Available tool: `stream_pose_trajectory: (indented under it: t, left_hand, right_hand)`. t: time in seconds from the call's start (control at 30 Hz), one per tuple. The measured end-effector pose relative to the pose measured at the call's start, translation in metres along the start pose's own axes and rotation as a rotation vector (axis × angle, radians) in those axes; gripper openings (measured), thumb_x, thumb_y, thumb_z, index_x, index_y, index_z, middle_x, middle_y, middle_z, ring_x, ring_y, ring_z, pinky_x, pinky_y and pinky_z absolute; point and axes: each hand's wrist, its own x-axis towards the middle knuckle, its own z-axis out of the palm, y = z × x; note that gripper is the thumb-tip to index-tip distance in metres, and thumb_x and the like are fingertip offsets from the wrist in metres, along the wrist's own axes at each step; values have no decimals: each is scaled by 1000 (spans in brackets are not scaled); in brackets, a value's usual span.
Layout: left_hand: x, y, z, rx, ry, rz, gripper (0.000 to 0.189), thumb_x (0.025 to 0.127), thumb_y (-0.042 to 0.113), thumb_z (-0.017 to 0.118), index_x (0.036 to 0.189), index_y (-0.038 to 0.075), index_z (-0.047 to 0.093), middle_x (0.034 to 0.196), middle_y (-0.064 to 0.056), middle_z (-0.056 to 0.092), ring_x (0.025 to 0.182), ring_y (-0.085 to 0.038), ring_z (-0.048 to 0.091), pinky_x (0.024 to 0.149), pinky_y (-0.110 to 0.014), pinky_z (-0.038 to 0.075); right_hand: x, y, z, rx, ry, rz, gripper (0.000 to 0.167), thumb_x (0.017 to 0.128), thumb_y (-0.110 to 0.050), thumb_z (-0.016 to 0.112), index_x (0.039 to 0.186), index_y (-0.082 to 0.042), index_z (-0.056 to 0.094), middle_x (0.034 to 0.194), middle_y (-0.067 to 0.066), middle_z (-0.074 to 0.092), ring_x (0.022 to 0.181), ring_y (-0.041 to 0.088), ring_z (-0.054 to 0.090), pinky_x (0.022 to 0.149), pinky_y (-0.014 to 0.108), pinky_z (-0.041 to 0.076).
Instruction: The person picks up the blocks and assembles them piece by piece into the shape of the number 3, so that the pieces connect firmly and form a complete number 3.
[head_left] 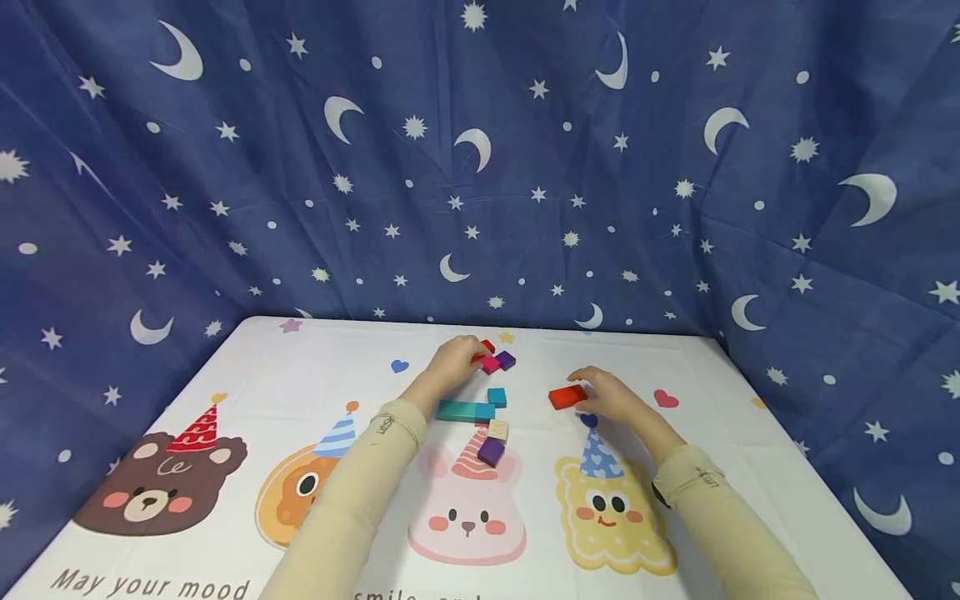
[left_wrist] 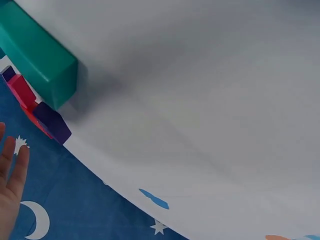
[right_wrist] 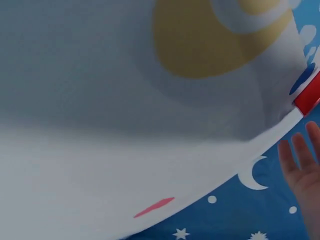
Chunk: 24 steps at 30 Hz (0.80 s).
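In the head view my left hand [head_left: 452, 362] is at the far middle of the table, its fingertips close by a red block [head_left: 488, 345] and a pink block [head_left: 490, 364]. A purple block [head_left: 506, 360] lies against the pink one. The left wrist view has the left fingers [left_wrist: 19, 172] extended, apart from the purple block [left_wrist: 53, 123]. My right hand [head_left: 609, 395] is beside a red block [head_left: 566, 397], thumb and fingers spread around its near end. In the right wrist view a gap shows between those fingertips and the red block [right_wrist: 308, 96].
Between the hands lie a long teal block [head_left: 456, 411], a blue block [head_left: 497, 397], a pale wooden block [head_left: 498, 430] and another purple block [head_left: 491, 452]. The white cartoon-printed tablecloth [head_left: 360, 358] ends at a blue star-and-moon curtain [head_left: 517, 250].
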Motion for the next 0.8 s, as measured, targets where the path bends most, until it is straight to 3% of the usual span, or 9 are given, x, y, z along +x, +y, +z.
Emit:
stream_pose_trajectory:
  t: [0.23, 0.43, 0.63, 0.8]
  left_hand:
    - [7, 0, 9, 110, -81, 7, 39, 87, 16, 67, 125, 11, 61, 124, -9, 63, 113, -25, 56, 95, -40, 48]
    - [13, 0, 14, 100, -112, -3, 43, 91, 18, 63, 133, 13, 54, 136, -8, 54, 129, -25, 46, 107, -38, 39]
    - [18, 3, 12, 134, -259, 33, 44, 95, 14, 53, 139, 12, 47, 147, -8, 42, 141, -30, 29, 114, -41, 26]
    - [19, 9, 10, 215, -368, 1, 47, 98, 12, 46, 144, 14, 39, 151, -5, 36, 144, -28, 22, 115, -45, 24]
  right_hand:
    - [9, 4, 5, 45, -93, 39, 51, 78, -10, 75, 123, 4, 54, 121, 27, 57, 107, 38, 54, 99, 52, 42]
    - [14, 3, 0, 32, -150, 12, 45, 79, -9, 74, 119, 3, 57, 114, 23, 60, 98, 32, 55, 96, 51, 44]
    - [18, 0, 1, 9, -209, 47, 51, 82, -10, 71, 127, -2, 51, 117, 24, 58, 102, 33, 55, 99, 52, 43]
    - [21, 0, 2, -4, -200, 105, 46, 83, -11, 70, 125, -6, 51, 119, 23, 58, 105, 33, 54, 100, 51, 42]
